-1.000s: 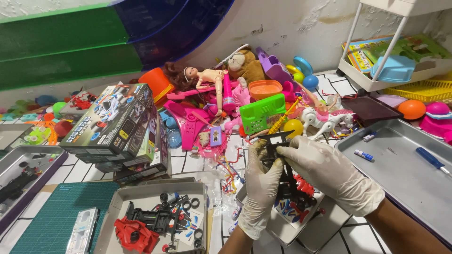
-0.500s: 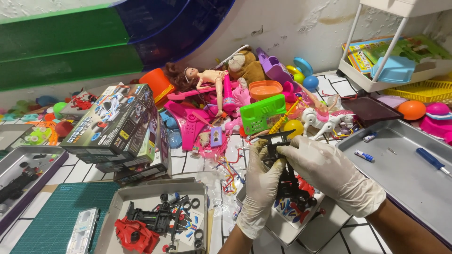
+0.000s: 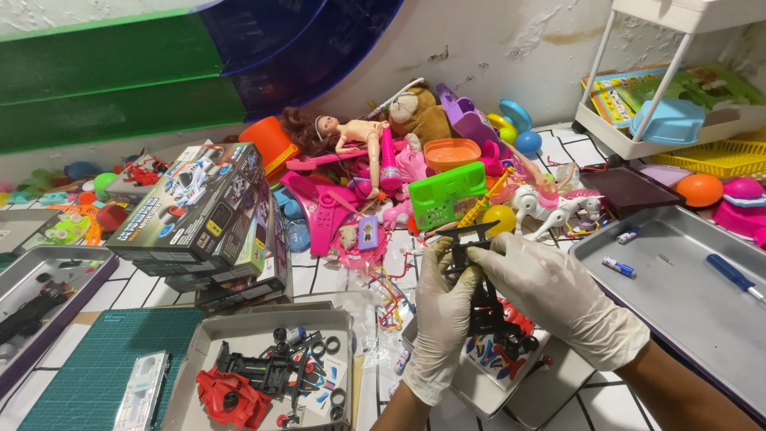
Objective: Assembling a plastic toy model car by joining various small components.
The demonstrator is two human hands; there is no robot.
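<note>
Both hands wear white gloves and meet at the middle of the view. My left hand and my right hand grip a small black toy-car chassis from either side. Only its front end shows above the fingers. Below the hands sits a small tray with black and red model-car parts. A grey tray at lower left holds a red body shell, black wheels and more parts.
Stacked model-car boxes stand at left. A pile of toys lies behind: a doll, a green toy, an orange bowl. A metal tray with a blue screwdriver is right. A green cutting mat lies lower left.
</note>
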